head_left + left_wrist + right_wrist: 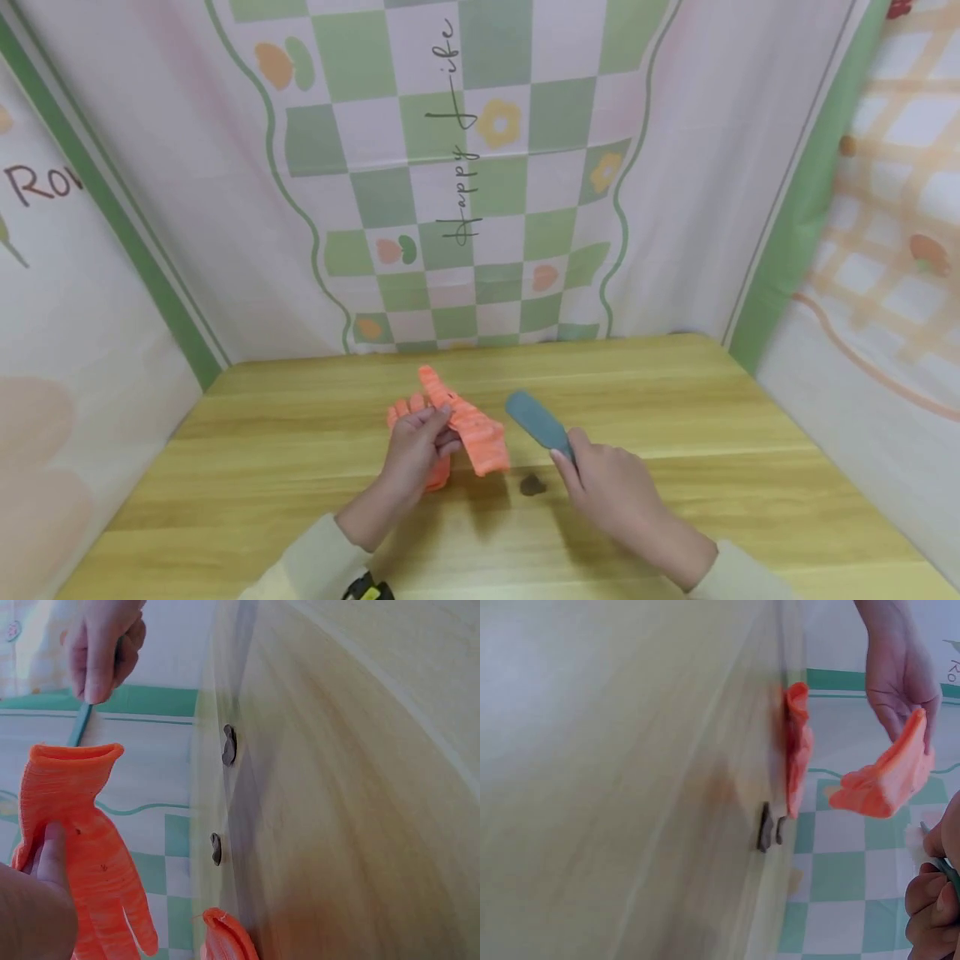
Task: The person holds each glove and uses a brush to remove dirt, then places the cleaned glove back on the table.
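My left hand (420,443) pinches an orange knit glove (480,433) and holds it above the table, its cuff toward the right hand in the left wrist view. A second orange glove (798,750) lies on the table under that hand, partly covered by it in the head view. In my right hand (611,482) I grip a flat blue-grey brush (538,423) by its handle. Something pale, like bristles, shows along the brush's far side in the left wrist view. The brush is just right of the held glove, apart from it.
A dark lump (532,484) sits on the wooden table (675,400) between the hands. The left wrist view shows a second, smaller dark lump (216,849) near it. A black and yellow object (367,588) shows at the bottom edge. Patterned cloth (495,192) hangs behind the table.
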A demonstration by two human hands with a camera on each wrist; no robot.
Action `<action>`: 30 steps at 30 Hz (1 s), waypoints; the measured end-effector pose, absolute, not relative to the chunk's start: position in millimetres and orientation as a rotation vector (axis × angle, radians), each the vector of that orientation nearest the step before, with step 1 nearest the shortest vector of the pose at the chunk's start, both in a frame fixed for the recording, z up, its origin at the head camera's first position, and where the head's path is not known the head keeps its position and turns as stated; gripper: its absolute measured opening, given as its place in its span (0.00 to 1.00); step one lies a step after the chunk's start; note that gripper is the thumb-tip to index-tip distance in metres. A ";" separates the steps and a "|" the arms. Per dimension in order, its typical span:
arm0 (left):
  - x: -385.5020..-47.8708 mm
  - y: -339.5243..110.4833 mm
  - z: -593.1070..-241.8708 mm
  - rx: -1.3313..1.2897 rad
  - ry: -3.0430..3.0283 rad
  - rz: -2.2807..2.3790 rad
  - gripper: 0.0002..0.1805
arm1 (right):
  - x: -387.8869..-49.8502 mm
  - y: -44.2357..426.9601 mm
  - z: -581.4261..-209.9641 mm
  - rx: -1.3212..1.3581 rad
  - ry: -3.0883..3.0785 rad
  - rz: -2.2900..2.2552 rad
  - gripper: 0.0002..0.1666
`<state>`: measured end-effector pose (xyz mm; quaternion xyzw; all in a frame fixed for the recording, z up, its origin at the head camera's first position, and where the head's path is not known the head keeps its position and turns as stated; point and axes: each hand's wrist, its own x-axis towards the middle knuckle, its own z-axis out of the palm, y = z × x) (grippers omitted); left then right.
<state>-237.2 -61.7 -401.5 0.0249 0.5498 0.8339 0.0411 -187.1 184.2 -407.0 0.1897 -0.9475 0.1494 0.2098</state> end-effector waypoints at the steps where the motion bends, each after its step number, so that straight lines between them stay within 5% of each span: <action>1: -237.2 -61.4 -401.7 0.076 1.684 2.551 0.14 | -187.2 183.5 -405.3 0.532 -2.625 0.420 0.14; 30: -231.5 -55.6 -401.7 0.149 1.702 2.478 0.16 | -178.6 160.7 -402.9 0.710 -2.597 0.463 0.14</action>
